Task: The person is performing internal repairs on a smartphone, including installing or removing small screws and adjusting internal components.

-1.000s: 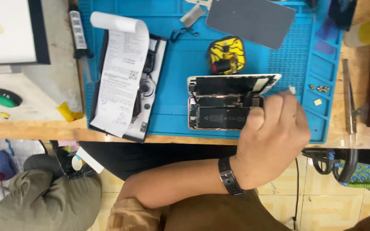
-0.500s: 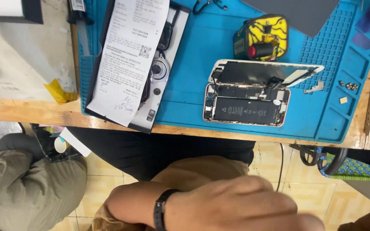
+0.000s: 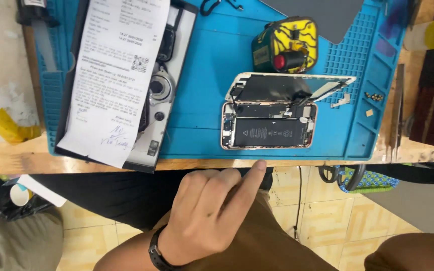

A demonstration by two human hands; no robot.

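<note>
Head view: right hand (image 3: 204,216), empty and loosely curled, points its forefinger at the tabletop (image 3: 192,164) edge. Just beyond lies the opened phone (image 3: 268,131) on the blue mat (image 3: 212,70), a yellow tool (image 3: 286,45) farther back.

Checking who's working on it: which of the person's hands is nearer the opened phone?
Left. The left hand is below the opened phone, at the bench edge, not touching it; the right hand isn't in view.

— Colours by the hand (image 3: 212,216)?
— Black wristband (image 3: 155,253); blue gridded mat (image 3: 202,75) beyond the fingertip; opened phone (image 3: 269,125), black battery, rose-gold rim.
— Farther off?
— Yellow-and-black gadget (image 3: 287,45), red knob; white printed slip (image 3: 116,75).
</note>
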